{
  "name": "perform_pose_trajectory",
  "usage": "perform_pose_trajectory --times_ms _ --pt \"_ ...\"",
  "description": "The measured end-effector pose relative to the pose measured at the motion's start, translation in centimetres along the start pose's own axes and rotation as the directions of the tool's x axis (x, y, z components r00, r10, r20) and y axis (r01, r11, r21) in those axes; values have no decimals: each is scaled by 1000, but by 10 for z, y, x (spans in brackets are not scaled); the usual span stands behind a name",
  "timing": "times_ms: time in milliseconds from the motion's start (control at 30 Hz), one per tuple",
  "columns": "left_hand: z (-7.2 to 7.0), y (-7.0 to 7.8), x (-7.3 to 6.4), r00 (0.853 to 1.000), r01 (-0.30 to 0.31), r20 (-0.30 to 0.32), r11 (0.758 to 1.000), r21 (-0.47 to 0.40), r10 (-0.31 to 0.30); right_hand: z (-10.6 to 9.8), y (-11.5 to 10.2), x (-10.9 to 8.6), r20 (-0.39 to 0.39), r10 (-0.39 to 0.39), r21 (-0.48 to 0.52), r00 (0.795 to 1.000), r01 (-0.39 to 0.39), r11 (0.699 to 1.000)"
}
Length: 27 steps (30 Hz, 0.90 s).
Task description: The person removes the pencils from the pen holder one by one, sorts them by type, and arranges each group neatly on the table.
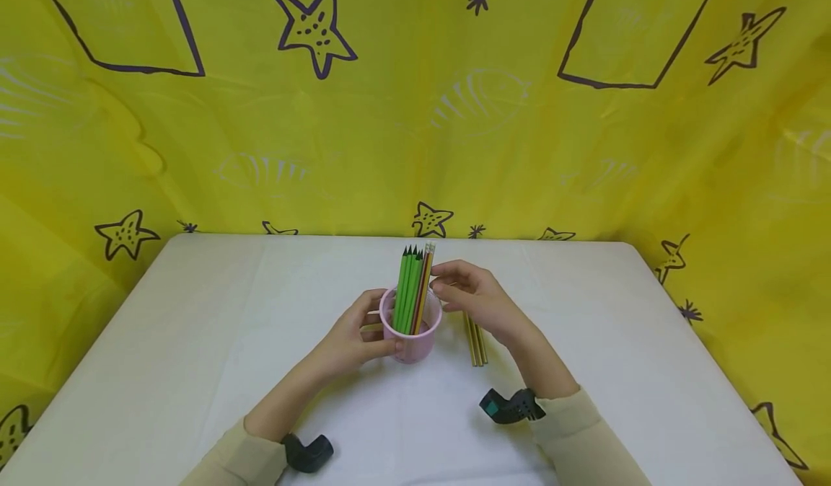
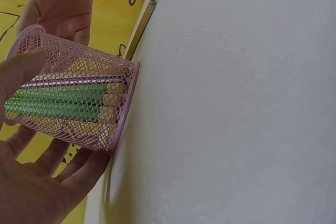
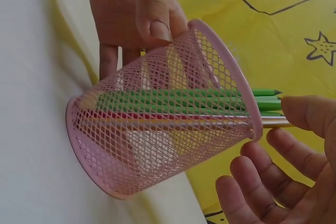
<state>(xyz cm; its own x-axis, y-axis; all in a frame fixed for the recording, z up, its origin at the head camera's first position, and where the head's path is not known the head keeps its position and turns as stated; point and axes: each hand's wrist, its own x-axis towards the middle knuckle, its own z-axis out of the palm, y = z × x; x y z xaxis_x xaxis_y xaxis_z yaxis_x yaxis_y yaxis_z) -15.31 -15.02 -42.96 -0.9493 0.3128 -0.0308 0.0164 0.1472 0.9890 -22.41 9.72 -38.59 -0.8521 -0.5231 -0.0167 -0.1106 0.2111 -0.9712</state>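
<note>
My left hand [image 1: 350, 334] grips the pink mesh pencil cup [image 1: 409, 349] from its left side, thumb at the front and fingers round the back. The cup stands upright on the table. Inside are several green pencils [image 1: 405, 291], black points up, and striped pencils [image 1: 425, 284] with the eraser ends up, leaning to the right. My right hand [image 1: 477, 298] is at the cup's right rim, its fingers loosely bent and spread. In the right wrist view its thumb [image 3: 302, 111] overlaps the upper end of a striped pencil.
A few gold pencils [image 1: 476, 342] lie on the white table [image 1: 195, 342], right of the cup and partly under my right hand. A yellow cloth [image 1: 363, 125] with drawn stars and fish hangs behind the table. Each wrist carries a black camera [image 1: 308, 453].
</note>
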Motion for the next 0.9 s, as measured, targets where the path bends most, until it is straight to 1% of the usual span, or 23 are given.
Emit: perform_pose_trajectory --times_ms 133,300,467,733,900 --pt "0 -1 0 1000 2 5 1000 -12 -2 4 -1 0 3 -3 -5 1000 3 1000" --pt "0 -1 0 1000 -10 7 1000 -13 10 6 0 0 1 3 -9 1000 -3 1000" --pt "0 -1 0 1000 -19 10 1000 -12 19 7 0 0 -10 -11 -7 1000 11 1000" --pt "0 -1 0 1000 -15 12 1000 -11 15 6 -1 -1 -14 -35 6 999 35 999" --pt "0 0 0 1000 -7 8 1000 -1 7 6 -3 -2 -18 -32 11 999 32 999"
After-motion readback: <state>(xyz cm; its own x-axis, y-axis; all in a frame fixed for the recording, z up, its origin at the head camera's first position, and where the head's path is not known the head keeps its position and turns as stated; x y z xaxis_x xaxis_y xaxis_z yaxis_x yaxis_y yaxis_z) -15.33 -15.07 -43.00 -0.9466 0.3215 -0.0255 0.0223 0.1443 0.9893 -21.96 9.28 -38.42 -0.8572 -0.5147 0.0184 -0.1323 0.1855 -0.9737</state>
